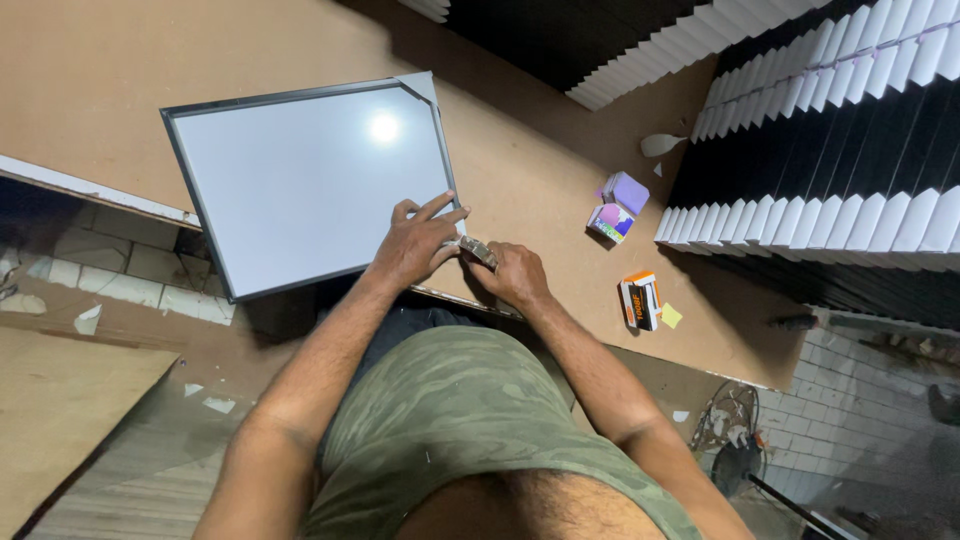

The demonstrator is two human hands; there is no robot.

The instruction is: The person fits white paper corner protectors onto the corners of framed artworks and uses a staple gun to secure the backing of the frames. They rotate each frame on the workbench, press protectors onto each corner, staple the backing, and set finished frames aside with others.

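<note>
Brown board worktop (560,190) carries black-framed white panel (300,185), overhanging near edge. Left hand (415,245) spread flat, pressing panel's near right corner. Right hand (515,275) closed around small metal tool (478,250) (stapler-like, kind unclear) at that corner. Judgement: keep frame pinned, tool square to edge. Purple box (620,207) mid-worktop toward right edge; orange-black-white box (640,300) near front right corner, yellow scrap (671,316) beside.

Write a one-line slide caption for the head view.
Left hand presses a dark-framed white board's corner on a brown worktable; right hand holds a small metal tool there.
</note>
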